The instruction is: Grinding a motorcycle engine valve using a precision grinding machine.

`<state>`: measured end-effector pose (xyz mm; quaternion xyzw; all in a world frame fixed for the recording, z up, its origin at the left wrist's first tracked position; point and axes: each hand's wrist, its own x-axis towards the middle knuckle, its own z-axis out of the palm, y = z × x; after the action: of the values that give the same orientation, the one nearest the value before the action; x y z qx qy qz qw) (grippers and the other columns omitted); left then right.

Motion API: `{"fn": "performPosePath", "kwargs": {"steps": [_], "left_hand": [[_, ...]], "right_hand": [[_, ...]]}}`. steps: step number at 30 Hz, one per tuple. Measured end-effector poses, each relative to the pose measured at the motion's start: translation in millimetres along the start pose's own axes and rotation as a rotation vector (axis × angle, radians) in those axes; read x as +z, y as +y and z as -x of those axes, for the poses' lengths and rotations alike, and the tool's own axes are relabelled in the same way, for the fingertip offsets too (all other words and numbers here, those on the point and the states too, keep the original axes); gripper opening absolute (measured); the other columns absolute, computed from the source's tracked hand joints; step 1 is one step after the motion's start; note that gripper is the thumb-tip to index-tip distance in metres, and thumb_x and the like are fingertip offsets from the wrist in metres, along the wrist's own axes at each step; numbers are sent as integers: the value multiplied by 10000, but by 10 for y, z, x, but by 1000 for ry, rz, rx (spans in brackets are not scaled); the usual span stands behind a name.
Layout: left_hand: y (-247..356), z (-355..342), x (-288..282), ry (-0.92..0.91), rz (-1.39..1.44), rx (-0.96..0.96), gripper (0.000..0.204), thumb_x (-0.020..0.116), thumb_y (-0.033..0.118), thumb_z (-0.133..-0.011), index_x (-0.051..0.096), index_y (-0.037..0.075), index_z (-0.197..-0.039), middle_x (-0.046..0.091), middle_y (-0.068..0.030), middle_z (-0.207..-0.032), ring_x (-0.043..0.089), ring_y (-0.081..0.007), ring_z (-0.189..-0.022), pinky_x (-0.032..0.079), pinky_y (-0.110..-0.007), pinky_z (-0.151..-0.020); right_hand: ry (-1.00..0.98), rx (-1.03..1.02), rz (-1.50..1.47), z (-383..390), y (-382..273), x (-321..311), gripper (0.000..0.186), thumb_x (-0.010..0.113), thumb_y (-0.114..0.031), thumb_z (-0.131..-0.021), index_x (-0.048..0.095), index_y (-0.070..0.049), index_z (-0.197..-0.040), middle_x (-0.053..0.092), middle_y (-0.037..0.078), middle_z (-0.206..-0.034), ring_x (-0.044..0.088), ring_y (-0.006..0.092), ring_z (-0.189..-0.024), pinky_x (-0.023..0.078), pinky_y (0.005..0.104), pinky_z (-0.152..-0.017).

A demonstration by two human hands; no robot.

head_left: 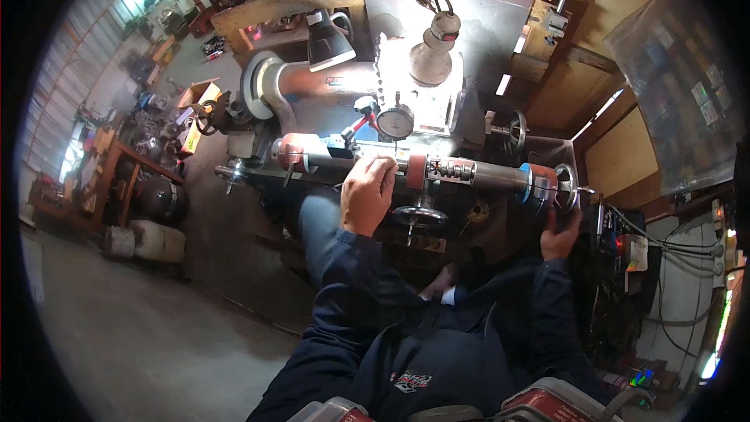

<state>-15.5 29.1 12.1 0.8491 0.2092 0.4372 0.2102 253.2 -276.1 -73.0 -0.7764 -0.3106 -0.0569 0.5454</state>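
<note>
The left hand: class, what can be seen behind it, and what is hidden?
Beside the left hand, a dark metal bar shows to its left and a red block to its right. Whatever lies directly behind is covered.

The left forearm (pixel 353 259) and right forearm (pixel 556 293), both dark-sleeved, reach forward, well apart. The left hand (pixel 367 195), back upward, curls its fingers; the right hand (pixel 561 236), lower in view, points forward, fingertips partly hidden.

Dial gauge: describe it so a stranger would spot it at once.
Find the long grey metal bar across the machine. In the picture, just above the left hand, sits the dial gauge. Unlike the shiny handwheel below, it has a round, pale, marked face.
</note>
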Motion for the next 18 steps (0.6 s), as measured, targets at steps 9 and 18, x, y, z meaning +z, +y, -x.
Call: {"fn": "performPosePath", "kwargs": {"steps": [9, 18], "left_hand": [[21, -48, -41, -37, -232, 195, 97, 638, 137, -882, 645, 43, -902, 650, -112, -884, 629, -311, -832, 497, -422, -735], [5, 175, 158, 56, -54, -41, 133, 656, 152, -895, 654, 19, -885, 660, -169, -855, 641, -365, -793, 517, -422, -706]], "right_hand": [[277, -180, 265, -895, -651, -450, 303, 599, -198, -948, 553, -3, -1175, 590, 156, -1097, 606, 269, -953, 490, 370, -819], [-194, -21, 942, -1130, -797, 104, 367, 540, -347, -946, 592, -62, -1171, 589, 231, -1186, 627, 408, -1003, 523, 465, -855]]}}
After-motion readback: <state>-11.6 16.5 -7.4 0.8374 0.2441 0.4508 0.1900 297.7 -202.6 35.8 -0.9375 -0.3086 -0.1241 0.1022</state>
